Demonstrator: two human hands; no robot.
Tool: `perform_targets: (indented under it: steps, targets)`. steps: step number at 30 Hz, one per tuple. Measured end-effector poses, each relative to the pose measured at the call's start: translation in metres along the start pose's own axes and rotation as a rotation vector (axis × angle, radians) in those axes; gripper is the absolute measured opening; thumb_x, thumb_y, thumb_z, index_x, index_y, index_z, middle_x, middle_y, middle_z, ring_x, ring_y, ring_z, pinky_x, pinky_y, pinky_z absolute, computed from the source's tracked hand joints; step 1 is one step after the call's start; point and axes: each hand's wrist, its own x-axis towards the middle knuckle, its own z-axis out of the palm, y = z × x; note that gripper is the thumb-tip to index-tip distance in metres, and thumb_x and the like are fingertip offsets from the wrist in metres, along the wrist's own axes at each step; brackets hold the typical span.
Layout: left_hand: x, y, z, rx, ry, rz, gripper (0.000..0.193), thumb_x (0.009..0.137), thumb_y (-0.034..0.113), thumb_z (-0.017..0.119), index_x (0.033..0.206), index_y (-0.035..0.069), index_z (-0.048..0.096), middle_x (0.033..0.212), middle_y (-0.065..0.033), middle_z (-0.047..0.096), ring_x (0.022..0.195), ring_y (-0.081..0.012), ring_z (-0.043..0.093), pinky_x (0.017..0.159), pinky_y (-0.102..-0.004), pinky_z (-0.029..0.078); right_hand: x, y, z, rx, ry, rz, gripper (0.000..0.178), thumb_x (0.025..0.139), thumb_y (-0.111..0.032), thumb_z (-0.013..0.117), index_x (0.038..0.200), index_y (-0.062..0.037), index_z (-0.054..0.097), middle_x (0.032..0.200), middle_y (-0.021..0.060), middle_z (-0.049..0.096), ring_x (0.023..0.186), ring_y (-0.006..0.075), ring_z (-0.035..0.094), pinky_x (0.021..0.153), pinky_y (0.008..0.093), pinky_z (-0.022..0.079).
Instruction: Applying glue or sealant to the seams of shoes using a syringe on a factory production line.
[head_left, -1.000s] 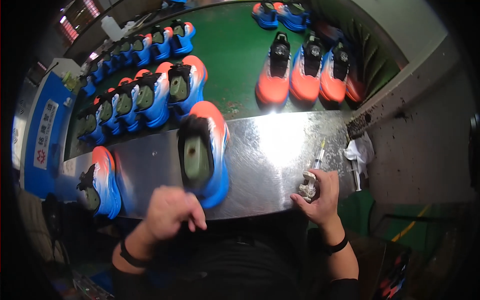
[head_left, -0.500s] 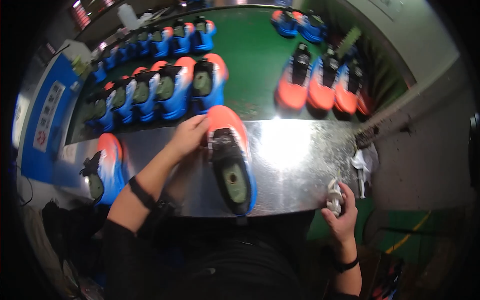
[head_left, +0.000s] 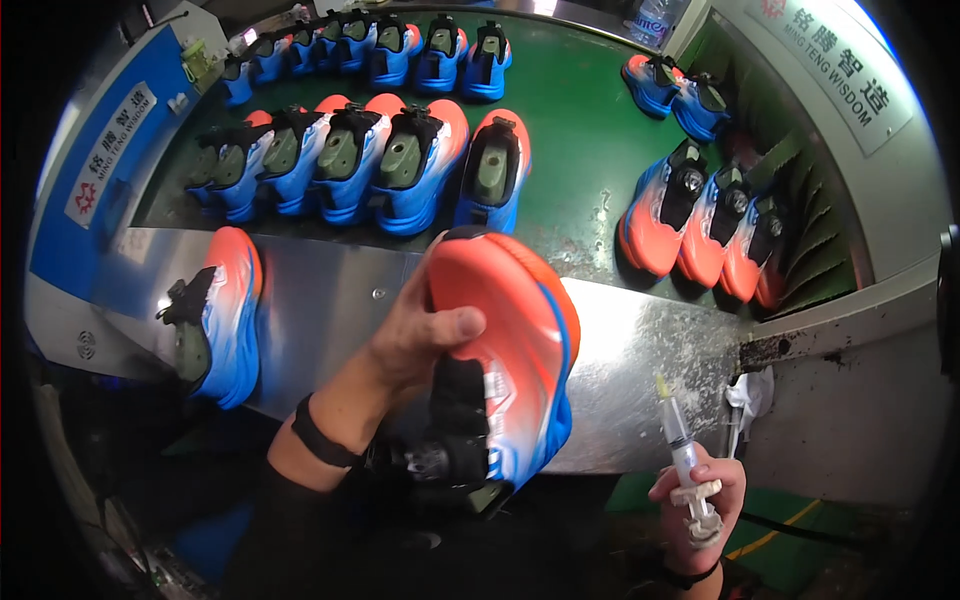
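My left hand (head_left: 415, 325) grips a sneaker (head_left: 505, 340) by its toe, thumb on the coral upper. The shoe fades from coral through white to blue, and it is tilted so that one side and its sole edge show. Its heel end, near my body, is partly dark and blurred. At the lower right, my right hand (head_left: 715, 490) is closed around a clear syringe (head_left: 682, 445) whose yellowish tip points up and away from me. The syringe is apart from the shoe.
A similar sneaker (head_left: 232, 310) stands on the metal ledge (head_left: 330, 270) at the left. Rows of sneakers (head_left: 425, 160) sit on the green belt (head_left: 570, 150) beyond. More shoes (head_left: 690, 220) stand by the strip curtain (head_left: 815, 240) at the right. A white cloth (head_left: 750, 395) hangs near the ledge's right end.
My left hand has lifted the sneaker nearer and turned it onto its side. The syringe in my right hand has swung clearly into view, tip up. The whole view has shifted.
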Motion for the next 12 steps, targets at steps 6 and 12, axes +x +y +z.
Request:
perform_targets:
  steps: [6,12]
  targets:
    - [0.002,-0.005,-0.018,0.036,-0.171,0.078,0.07,0.064,0.018,0.086,0.121,0.007,0.047,0.109,-0.0036,0.056,0.104,-0.0134,0.052,0.092,-0.0315,0.043,0.062,-0.003,0.038,0.496,-0.551,-0.275,0.06,0.08,-0.06,0.064,0.111,-0.0117,0.047,0.077,0.013,0.063,0.084,0.0204,0.046,0.069,0.0331,0.038]
    - [0.002,-0.009,-0.026,0.252,-0.248,0.137,0.074,0.059,0.021,0.087,0.119,0.007,0.045,0.112,-0.0148,0.057,0.106,-0.0249,0.057,0.094,-0.0388,0.045,0.099,-0.007,0.064,0.53,-0.78,-0.323,0.058,0.083,-0.066,0.054,0.116,-0.0182,0.048,0.081,0.0069,0.067,0.089,0.0172,0.043,0.077,0.0344,0.032]
